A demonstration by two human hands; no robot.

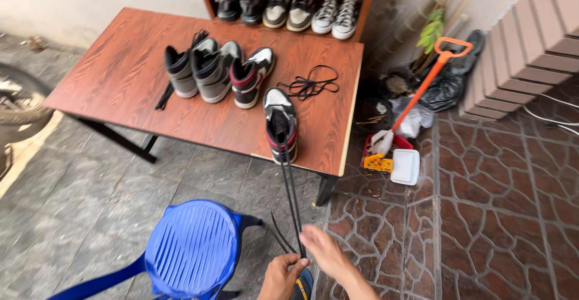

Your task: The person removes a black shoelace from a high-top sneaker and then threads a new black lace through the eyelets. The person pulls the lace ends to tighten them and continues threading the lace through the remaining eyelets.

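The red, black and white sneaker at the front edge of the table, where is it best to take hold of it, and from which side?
Probably at the heel collar of the sneaker, coming from the front table edge. The heel points toward the person and sits at that edge, its opening faces up, and the black lace held by both hands, left hand and right hand, already runs taut from there.

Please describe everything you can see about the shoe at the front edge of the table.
The shoe is a high-top sneaker in black, white and red, upright at the front edge of the wooden table, apart from the other three. Its heel faces the person. A black lace runs taut from it, off the table, down to the left hand and right hand, which pinch its ends.
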